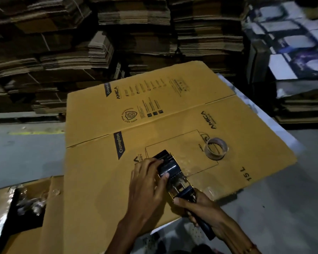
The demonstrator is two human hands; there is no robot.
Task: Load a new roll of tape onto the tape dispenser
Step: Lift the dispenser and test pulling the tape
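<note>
A black hand-held tape dispenser (174, 177) lies on a flattened brown carton (117, 176). My right hand (204, 211) grips its handle at the near end. My left hand (147, 182) rests on the dispenser's front part, fingers pressed on a dark glossy roll (168, 166) seated in it. A nearly used-up tape roll (216, 148), mostly a cardboard core with a thin clear layer, lies flat on the carton to the far right of the dispenser, untouched.
Tall stacks of flattened cartons (81, 43) rise behind the work surface. Printed white and blue boxes (292, 43) are piled at the right. An open carton (26, 204) with clear plastic inside sits at the near left. Grey floor (26, 153) shows at the left.
</note>
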